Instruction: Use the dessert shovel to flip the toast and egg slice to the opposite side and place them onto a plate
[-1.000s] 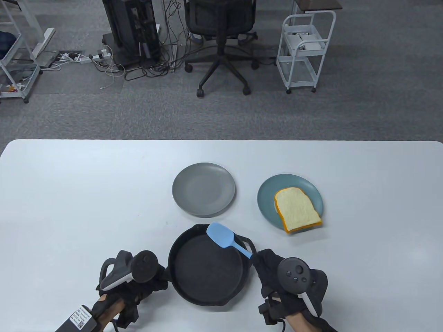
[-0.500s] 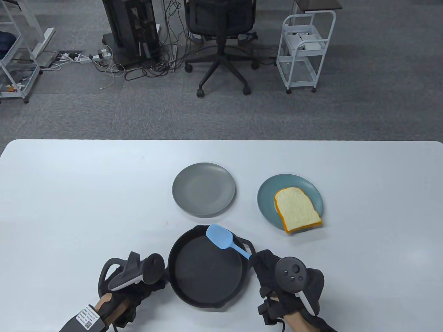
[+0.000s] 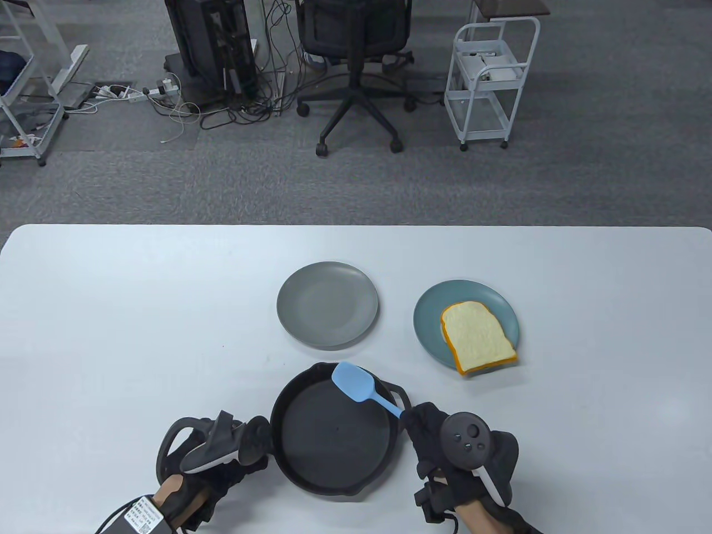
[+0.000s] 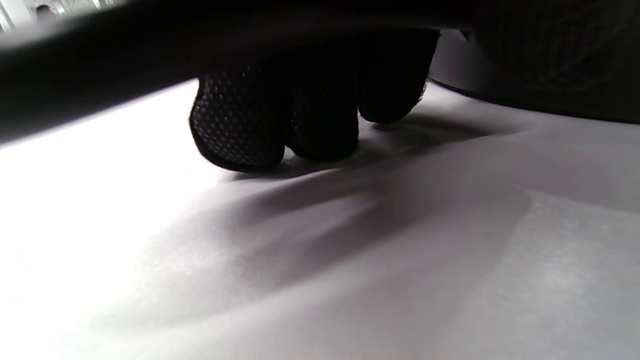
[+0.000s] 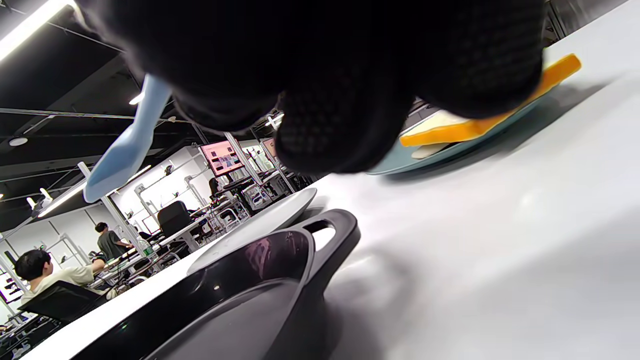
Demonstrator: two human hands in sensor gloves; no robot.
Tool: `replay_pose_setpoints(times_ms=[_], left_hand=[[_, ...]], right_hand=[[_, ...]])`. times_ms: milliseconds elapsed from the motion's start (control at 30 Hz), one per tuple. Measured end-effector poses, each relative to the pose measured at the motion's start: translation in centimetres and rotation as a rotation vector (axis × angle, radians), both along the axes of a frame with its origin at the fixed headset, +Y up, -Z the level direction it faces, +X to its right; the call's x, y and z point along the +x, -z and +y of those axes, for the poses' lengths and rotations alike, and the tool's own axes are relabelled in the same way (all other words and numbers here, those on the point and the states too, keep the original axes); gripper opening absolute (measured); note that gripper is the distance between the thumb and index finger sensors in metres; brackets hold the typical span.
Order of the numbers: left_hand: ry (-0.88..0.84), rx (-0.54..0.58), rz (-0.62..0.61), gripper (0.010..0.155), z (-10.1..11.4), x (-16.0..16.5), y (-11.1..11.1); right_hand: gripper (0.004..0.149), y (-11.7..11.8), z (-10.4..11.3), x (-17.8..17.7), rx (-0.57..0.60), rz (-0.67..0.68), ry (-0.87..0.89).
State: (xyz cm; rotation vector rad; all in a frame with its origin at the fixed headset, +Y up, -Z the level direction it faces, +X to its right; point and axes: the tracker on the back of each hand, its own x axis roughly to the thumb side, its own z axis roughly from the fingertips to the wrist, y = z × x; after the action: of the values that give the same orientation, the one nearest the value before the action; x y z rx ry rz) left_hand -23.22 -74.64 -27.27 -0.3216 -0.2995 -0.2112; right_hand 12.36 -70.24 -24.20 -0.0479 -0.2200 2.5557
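The toast (image 3: 477,336) lies on the teal plate (image 3: 431,311), its near corner hanging over the rim. No egg slice shows in any view. My right hand (image 3: 425,425) grips the handle of the blue dessert shovel (image 3: 354,381), whose blade hovers over the far rim of the empty black pan (image 3: 334,434). My left hand (image 3: 245,459) sits at the pan's left side with curled fingers (image 4: 300,115) touching the table, seemingly round the pan's handle, which is hidden. In the right wrist view the shovel (image 5: 120,160) points up left and the toast (image 5: 480,125) shows edge-on.
An empty grey plate (image 3: 327,305) stands beyond the pan, left of the teal plate. The pan's small loop handle (image 3: 399,391) faces the right hand. Past the white table's far edge are an office chair (image 3: 356,67) and a white trolley (image 3: 489,83).
My left hand has rolled so its tracker tips toward the pan, and it slid slightly nearer the table's front edge. The shovel and right hand barely moved.
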Motion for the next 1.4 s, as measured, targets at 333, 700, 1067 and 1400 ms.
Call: replay_pose_setpoints(times_ms=[333,700,1067,1400], left_hand=[[-0.169,0.084,0.076,0.077,2.8,-2.6,0.2],[-0.341,0.308,0.106,0.084,4.8,-5.4,0.5],[-0.44,0.218,0.213,0.091,3.7,-8.3,2.0],[-0.395,0.202,0.2,0.092,3.5,-7.8,2.0]], right_hand=[[0.049,0.0,-0.1,0.1,0.001,0.0,0.002],[0.049,0.1,-0.3,0.0,-0.014,0.008,-0.02],[0.049,0.7,-1.4,-1.0,-0.087,0.029,-0.101],[0.048,2.0,-2.3,-2.8,-0.106,0.007,-0.239]])
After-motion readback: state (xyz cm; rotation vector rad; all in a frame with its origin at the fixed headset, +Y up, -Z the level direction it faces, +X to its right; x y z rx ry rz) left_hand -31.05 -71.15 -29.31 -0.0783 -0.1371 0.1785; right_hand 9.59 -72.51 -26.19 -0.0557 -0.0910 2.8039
